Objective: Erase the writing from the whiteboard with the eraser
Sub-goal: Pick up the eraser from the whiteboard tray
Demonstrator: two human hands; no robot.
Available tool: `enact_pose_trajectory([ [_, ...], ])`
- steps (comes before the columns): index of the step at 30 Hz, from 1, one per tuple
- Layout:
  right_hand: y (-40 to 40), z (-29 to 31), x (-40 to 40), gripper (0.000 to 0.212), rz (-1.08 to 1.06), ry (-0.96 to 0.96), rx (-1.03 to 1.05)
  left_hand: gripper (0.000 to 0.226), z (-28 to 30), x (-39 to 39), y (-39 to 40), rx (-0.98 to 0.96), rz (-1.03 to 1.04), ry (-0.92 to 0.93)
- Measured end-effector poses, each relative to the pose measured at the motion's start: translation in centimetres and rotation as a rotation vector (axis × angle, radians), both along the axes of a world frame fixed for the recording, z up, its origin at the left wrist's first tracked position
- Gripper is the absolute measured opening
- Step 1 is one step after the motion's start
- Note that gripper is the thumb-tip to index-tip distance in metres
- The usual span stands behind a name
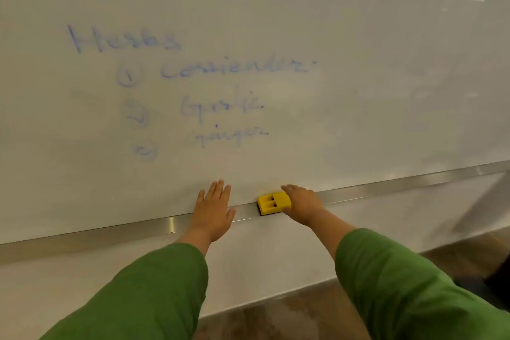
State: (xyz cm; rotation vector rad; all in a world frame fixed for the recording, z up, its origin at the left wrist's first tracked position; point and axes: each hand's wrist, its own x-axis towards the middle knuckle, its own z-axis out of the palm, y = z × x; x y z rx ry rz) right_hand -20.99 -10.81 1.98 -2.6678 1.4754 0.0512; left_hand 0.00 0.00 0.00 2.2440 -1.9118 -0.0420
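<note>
The right hand point(302, 205) closes around the yellow block eraser point(274, 203) on the metal ledge point(110, 232); left hand point(213, 208) lies flat, empty. Grip firmly, felt toward the blue writing point(198, 85).

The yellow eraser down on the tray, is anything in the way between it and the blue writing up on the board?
Nothing visible. The eraser sits on the metal tray under the right hand; bare whiteboard lies between it and the blue writing. The left hand rests flat, off to the side.

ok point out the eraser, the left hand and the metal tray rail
eraser point(274, 203), head view, yellow top face
left hand point(212, 208), head view, back of the hand
metal tray rail point(414, 183), head view, bare stretch right of the eraser
</note>
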Motion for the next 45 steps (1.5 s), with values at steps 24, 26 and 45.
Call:
enact_pose_trajectory([
  [24,-8.2,-7.6,2.0,0.05,0.174,0.127,-0.106,0.057,-5.8,-1.0,-4.1,0.178,0.072,-0.035],
  [26,-8.1,-7.5,2.2,0.047,0.159,0.13,-0.132,0.057,-5.7,-0.9,-4.0,0.174,0.072,-0.038],
  [45,-2.3,-2.6,2.0,0.048,0.028,-0.386,-0.153,0.074,-4.0,0.6,-0.7,0.115,-0.035,-0.069],
])
